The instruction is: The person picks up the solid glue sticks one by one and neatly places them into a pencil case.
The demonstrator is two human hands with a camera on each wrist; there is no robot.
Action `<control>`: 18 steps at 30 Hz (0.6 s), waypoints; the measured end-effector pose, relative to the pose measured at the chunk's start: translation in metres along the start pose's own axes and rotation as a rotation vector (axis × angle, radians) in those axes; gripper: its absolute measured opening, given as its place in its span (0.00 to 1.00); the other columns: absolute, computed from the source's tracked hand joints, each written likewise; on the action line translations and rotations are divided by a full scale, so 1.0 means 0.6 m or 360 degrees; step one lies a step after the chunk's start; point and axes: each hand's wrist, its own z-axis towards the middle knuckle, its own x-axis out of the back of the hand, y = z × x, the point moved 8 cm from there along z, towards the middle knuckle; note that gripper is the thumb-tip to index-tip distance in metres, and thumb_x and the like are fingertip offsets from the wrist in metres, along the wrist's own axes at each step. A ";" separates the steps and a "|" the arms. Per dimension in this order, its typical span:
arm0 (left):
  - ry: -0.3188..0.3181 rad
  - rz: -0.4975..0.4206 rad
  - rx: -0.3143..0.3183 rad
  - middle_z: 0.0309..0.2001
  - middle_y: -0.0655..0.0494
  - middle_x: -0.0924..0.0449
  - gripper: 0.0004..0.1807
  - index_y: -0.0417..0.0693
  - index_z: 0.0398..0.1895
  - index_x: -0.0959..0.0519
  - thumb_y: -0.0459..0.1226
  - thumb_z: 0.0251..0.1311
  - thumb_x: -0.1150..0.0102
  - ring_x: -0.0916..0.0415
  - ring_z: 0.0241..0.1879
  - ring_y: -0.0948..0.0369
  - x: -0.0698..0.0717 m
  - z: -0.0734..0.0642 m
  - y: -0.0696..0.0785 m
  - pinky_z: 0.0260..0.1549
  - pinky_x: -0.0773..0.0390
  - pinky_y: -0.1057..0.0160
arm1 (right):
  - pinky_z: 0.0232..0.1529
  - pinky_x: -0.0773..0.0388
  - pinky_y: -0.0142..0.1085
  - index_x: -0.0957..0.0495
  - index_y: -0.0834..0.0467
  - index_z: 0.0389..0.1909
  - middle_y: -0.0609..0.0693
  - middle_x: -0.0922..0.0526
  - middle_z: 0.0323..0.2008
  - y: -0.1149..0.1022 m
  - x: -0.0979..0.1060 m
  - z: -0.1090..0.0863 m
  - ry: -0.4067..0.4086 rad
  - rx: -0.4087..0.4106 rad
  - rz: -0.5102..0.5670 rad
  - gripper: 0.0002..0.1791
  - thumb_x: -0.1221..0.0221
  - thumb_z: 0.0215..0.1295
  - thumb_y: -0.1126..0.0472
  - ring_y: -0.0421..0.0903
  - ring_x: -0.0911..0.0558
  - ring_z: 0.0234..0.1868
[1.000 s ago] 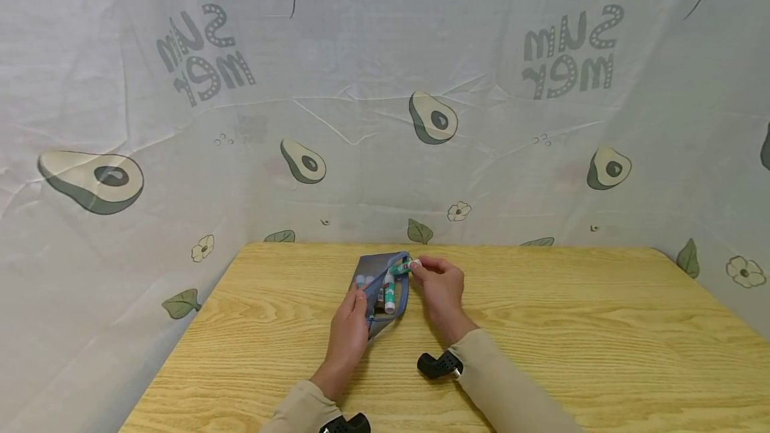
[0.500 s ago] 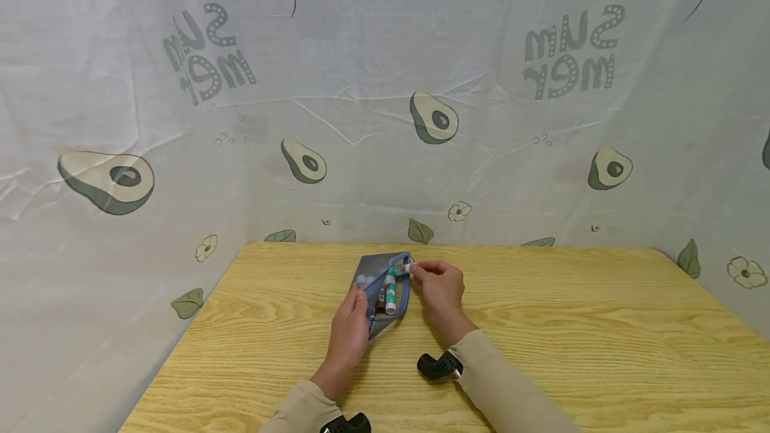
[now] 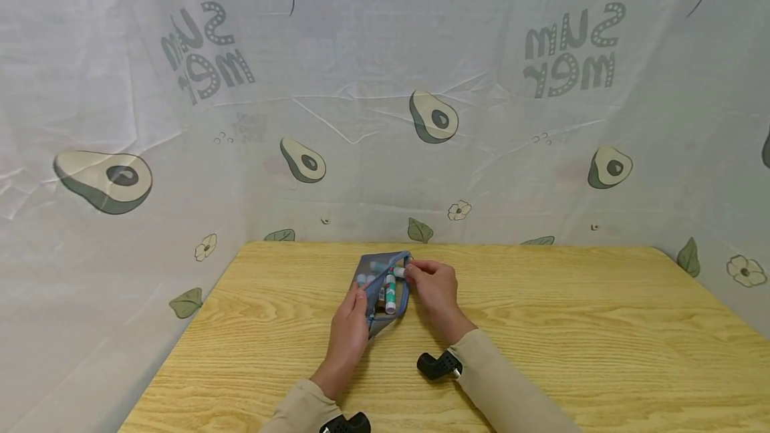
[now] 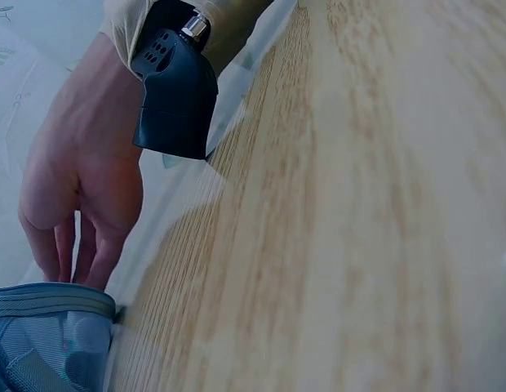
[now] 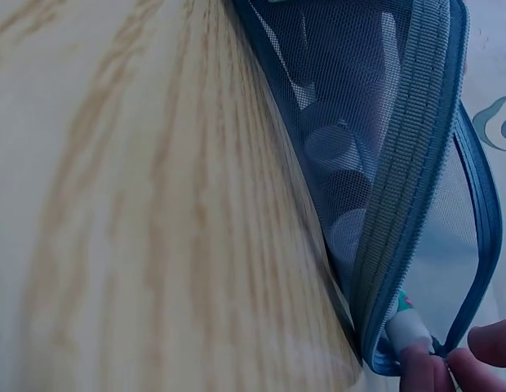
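A blue-trimmed mesh pouch (image 3: 404,298) lies unzipped on the wooden table, its mouth spread toward the right. My left hand (image 3: 349,326) grips its near left side, with the fingertips hidden behind the fabric in the left wrist view. My right hand (image 3: 438,293) pinches the white end of a green-and-white glue stick (image 3: 400,272) at the far corner of the mouth. Most of that stick lies inside, seen through the mesh. A second green-and-white stick (image 3: 390,294) rests in the opening beside a brown item (image 3: 381,298). More pale round ends (image 5: 328,143) show through the mesh.
The wood-grain table (image 3: 571,313) stretches wide to the right. A pale curtain (image 3: 361,85) printed with avocados and leaves hangs along its back and sides. Black camera mounts (image 3: 439,366) sit on both wrists.
My right hand has moved slightly left, pushing the glue stick deeper into the pouch; its far end now shows behind the mesh. The left hand keeps its hold.
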 end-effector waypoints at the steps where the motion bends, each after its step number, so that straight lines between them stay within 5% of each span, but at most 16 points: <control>1: 0.0000 0.0001 0.0002 0.86 0.39 0.49 0.29 0.42 0.80 0.33 0.46 0.88 0.67 0.32 0.67 0.33 0.000 0.000 0.000 0.65 0.32 0.41 | 0.44 0.13 0.30 0.12 0.70 0.50 0.62 0.09 0.45 0.000 -0.001 0.000 -0.0008 0.0001 0.0026 0.12 0.35 0.73 0.65 0.40 0.12 0.37; 6: 0.0003 -0.0008 -0.0002 0.85 0.40 0.48 0.29 0.41 0.79 0.32 0.46 0.88 0.67 0.32 0.69 0.31 -0.001 0.001 -0.001 0.70 0.31 0.37 | 0.46 0.11 0.31 0.14 0.72 0.52 0.67 0.10 0.49 0.001 -0.009 0.000 -0.0095 -0.0002 0.0155 0.12 0.38 0.75 0.69 0.46 0.08 0.42; 10: 0.0015 -0.0014 0.0005 0.85 0.40 0.47 0.29 0.40 0.79 0.32 0.46 0.88 0.66 0.49 0.84 0.39 0.000 0.001 0.000 0.77 0.38 0.36 | 0.50 0.10 0.33 0.16 0.73 0.55 0.70 0.13 0.54 -0.002 -0.014 -0.002 -0.0182 -0.0002 0.0211 0.14 0.42 0.77 0.70 0.52 0.08 0.48; 15: 0.0026 0.0009 0.0010 0.85 0.41 0.47 0.29 0.41 0.79 0.31 0.47 0.88 0.66 0.45 0.83 0.39 0.002 0.001 0.001 0.66 0.33 0.43 | 0.53 0.10 0.37 0.17 0.73 0.57 0.70 0.13 0.55 -0.005 -0.014 -0.004 -0.0204 -0.0018 0.0213 0.15 0.45 0.78 0.70 0.55 0.08 0.51; 18: 0.0021 0.0014 0.0015 0.85 0.41 0.48 0.29 0.43 0.81 0.33 0.47 0.87 0.66 0.32 0.70 0.36 0.002 0.001 0.001 0.61 0.31 0.45 | 0.48 0.09 0.38 0.16 0.73 0.55 0.69 0.11 0.51 -0.005 -0.011 -0.006 -0.0186 -0.0069 0.0190 0.14 0.44 0.78 0.69 0.51 0.07 0.43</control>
